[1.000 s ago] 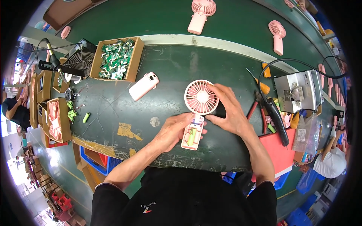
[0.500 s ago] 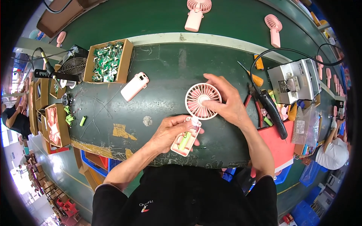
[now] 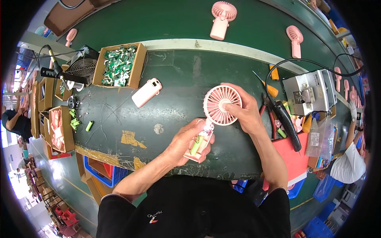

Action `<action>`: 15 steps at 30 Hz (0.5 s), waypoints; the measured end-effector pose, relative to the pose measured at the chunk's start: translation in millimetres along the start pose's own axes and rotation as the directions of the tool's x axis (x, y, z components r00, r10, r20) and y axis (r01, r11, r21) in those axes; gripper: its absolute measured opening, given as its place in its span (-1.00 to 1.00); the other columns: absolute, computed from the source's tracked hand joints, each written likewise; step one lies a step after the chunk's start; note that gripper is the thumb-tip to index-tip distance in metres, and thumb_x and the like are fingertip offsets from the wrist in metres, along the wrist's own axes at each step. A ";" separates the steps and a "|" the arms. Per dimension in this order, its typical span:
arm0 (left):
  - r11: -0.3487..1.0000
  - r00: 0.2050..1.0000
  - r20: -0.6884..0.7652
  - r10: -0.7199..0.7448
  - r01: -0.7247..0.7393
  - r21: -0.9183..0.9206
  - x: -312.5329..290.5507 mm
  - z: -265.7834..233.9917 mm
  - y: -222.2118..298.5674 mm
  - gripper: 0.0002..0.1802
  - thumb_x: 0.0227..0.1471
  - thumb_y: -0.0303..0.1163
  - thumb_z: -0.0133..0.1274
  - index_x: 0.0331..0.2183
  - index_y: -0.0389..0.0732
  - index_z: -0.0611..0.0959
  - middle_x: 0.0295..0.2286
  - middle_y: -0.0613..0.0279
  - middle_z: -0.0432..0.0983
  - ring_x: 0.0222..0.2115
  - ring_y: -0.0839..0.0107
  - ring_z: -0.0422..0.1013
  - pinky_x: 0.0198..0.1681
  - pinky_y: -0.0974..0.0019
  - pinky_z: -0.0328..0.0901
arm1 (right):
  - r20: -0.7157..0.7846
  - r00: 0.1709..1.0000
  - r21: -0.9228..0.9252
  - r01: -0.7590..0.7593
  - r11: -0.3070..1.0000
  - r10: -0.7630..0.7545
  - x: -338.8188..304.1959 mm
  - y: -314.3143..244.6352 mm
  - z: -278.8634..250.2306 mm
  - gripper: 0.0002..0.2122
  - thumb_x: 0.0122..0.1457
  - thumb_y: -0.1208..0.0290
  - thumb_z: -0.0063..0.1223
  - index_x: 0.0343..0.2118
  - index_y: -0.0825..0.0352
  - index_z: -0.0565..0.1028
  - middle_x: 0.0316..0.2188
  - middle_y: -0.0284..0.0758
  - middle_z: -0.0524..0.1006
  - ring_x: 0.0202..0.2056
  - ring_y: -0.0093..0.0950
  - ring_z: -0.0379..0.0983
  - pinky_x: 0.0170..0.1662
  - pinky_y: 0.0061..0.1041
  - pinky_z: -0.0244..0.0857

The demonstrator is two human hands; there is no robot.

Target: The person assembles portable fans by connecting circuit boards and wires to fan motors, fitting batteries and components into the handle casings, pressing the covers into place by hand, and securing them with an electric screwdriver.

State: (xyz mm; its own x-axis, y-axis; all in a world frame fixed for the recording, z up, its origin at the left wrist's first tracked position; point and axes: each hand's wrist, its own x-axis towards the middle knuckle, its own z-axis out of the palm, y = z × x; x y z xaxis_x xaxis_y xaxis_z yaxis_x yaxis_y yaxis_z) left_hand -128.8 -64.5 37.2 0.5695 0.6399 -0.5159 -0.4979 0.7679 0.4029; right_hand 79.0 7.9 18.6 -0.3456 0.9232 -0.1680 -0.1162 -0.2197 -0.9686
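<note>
Between my hands is a pink handheld fan with its handle opened up. My left hand (image 3: 183, 143) is closed around the handle shell (image 3: 193, 156), thumb near the neck and fingertips wrapping its right side. Inside the shell lie a green cylindrical battery (image 3: 196, 145) and thin wires; fingers hide part of them. The round slatted fan head (image 3: 216, 115) tilts up from the neck. My right hand (image 3: 249, 113) grips it, thumb on the hub and fingers behind the rim. Farther left on the bench rests a separate pink handle cover (image 3: 147, 93).
A carton of green circuit boards (image 3: 135, 67) stands at the back left, near loose green batteries (image 3: 89, 126). On the right are a black-handled tool (image 3: 288, 126) on a cable, red-handled pliers (image 3: 273, 123) and a metal machine (image 3: 307, 91). Pink fans (image 3: 219, 28) lie beyond the bench rail.
The whole view has shifted slightly. My left thumb and fingers now wrap further over the handle shell, covering more of it. The fan head stays in my right hand.
</note>
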 end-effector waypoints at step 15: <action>0.994 0.960 -0.277 0.030 0.001 0.110 -2.0 -6.9 0.3 -0.23 0.17 0.32 -0.42 -0.29 -0.23 0.51 -0.63 0.23 0.40 -0.73 0.50 0.30 -0.73 0.39 0.19 | 0.358 0.708 -0.749 0.607 0.265 -0.609 -27.5 -6.2 47.0 -0.64 -0.19 0.59 0.27 -0.22 0.39 0.53 -0.39 -0.28 0.45 -0.41 -0.39 0.44 -0.39 -0.45 0.34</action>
State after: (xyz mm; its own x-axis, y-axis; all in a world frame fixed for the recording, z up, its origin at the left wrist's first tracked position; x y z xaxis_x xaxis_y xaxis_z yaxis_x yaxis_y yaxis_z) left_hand -134.6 -65.7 33.1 0.3509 0.6300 -0.6928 -0.4227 0.7667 0.4831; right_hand 45.5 -30.9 37.9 -0.5071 0.6743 0.5367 0.4566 0.7384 -0.4963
